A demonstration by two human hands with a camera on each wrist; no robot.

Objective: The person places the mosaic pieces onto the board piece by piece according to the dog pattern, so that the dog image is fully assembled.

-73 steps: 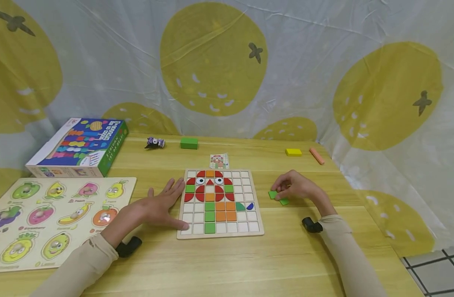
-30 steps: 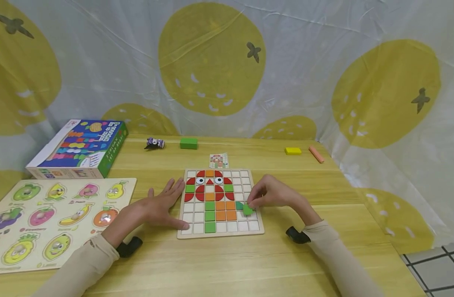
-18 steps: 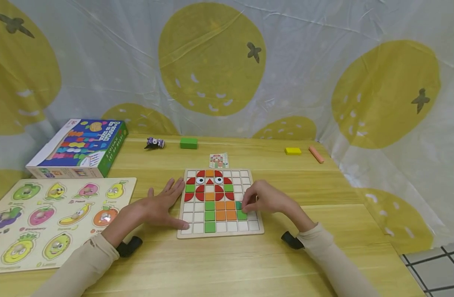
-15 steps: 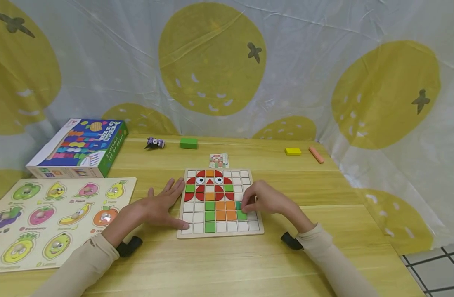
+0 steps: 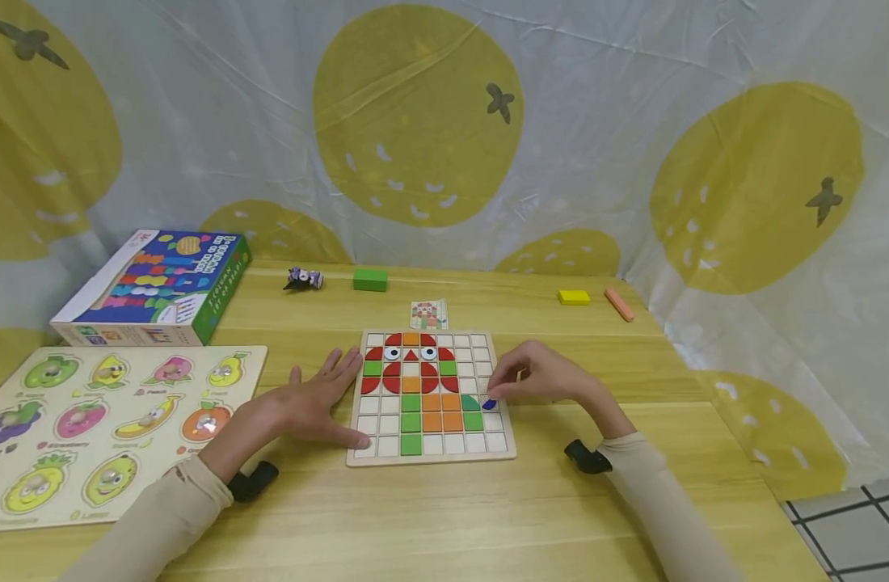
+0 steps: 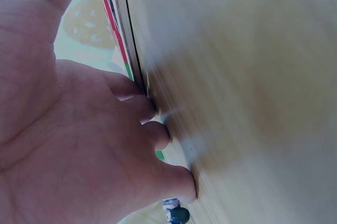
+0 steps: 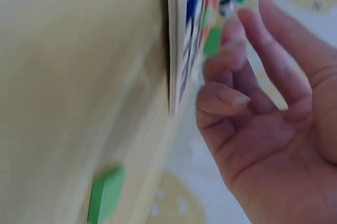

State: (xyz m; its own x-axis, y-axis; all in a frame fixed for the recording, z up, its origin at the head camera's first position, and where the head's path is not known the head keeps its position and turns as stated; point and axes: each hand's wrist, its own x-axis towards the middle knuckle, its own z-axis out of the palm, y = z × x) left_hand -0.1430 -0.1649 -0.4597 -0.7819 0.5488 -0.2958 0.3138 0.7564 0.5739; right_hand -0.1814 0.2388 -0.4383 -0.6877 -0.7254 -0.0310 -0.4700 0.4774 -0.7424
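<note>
On the table lies a wooden grid board with red, orange, green and eye tiles set in its squares. My left hand is spread along its left edge, the thumb on the lower left corner. Over the board's right edge hovers my right hand, its fingers loosely bent with nothing between them in the right wrist view. Just under its fingertips, a blue piece sits on the board. Left of that are a teal quarter-round tile and, below it, a green square tile.
A loose green tile lies on the table by my right hand. Behind the board is a small pattern card. A fruit puzzle board and a game box are left. A green block and yellow block stand behind.
My right hand carried a green tile from the table leftward onto the board, set it below the teal tile and let go. It has drawn back slightly right. My left hand stayed put.
</note>
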